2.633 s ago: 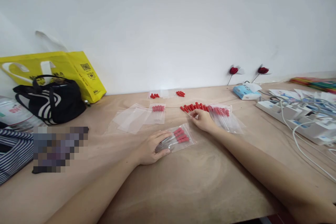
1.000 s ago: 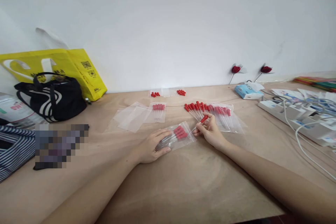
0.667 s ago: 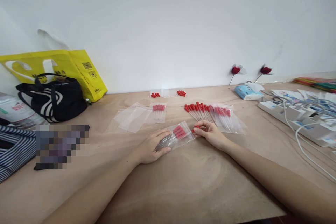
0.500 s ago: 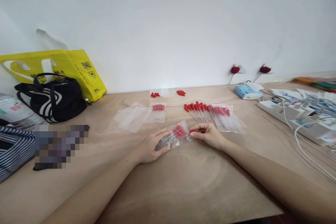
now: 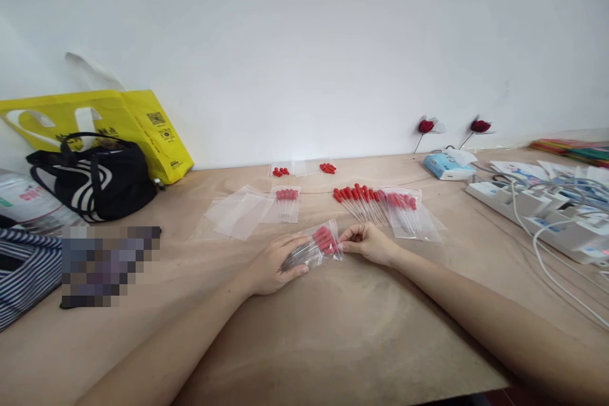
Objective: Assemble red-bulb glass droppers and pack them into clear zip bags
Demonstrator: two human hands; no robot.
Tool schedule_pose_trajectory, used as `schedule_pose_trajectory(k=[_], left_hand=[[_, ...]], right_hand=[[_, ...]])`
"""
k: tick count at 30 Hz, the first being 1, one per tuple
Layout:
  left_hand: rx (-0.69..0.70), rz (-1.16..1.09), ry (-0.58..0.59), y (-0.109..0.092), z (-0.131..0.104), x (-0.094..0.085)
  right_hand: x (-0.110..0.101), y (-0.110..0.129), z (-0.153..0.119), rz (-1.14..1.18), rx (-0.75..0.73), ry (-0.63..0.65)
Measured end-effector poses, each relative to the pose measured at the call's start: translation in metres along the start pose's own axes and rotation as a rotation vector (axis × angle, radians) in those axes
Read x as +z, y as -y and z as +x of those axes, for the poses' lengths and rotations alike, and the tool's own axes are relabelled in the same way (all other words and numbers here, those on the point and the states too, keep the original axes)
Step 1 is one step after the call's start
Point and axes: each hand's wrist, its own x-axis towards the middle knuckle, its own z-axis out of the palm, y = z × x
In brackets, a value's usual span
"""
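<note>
My left hand [image 5: 276,265] is closed over the lower end of a clear zip bag [image 5: 313,260], holding it slanted on the table. Inside lie several glass droppers with red rubber bulbs [image 5: 325,238]. At the bag's right, open end my right hand [image 5: 370,243] pinches with thumb and index finger, its fingertips against a dropper's red bulb at the opening. Behind the right hand, loose droppers [image 5: 364,200] lie fanned out beside another bag of droppers [image 5: 404,209]. A further filled bag [image 5: 287,202] lies behind the left hand, next to flat clear bags [image 5: 242,212].
Small bags of red bulbs [image 5: 280,172] lie by the wall. At left stand a yellow bag [image 5: 157,139] and a black bag [image 5: 118,184]. To the right are a blue tissue pack [image 5: 447,166], a power strip [image 5: 537,222] with cables, and two red artificial flowers [image 5: 427,127].
My right hand has moved slightly left, and the red bulb at its fingertips has gone further into the bag. The left hand stays in place.
</note>
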Motion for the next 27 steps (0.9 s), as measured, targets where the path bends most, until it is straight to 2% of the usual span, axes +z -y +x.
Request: schedule_pose_trajectory(k=[3, 12, 15, 19, 24, 27], left_hand=[[0.008, 0.001, -0.003, -0.001, 0.000, -0.001], [0.007, 0.004, -0.003, -0.002, 0.000, -0.001], [0.020, 0.005, -0.009, 0.000, 0.000, 0.000], [0.034, -0.004, -0.005, 0.000, 0.000, -0.001], [0.078, -0.016, -0.006, -0.001, 0.000, -0.002], [0.069, -0.019, -0.003, -0.001, -0.001, -0.002]], right_hand=[[0.004, -0.002, 0.003, -0.054, -0.020, -0.048], [0.001, 0.010, -0.010, -0.311, -0.244, 0.038], [-0.001, 0.006, -0.009, -0.305, -0.203, 0.025], [-0.008, 0.001, -0.005, -0.245, -0.047, 0.016], [-0.009, 0.002, 0.002, -0.162, 0.044, -0.119], [-0.002, 0.003, 0.007, -0.170, 0.062, -0.051]])
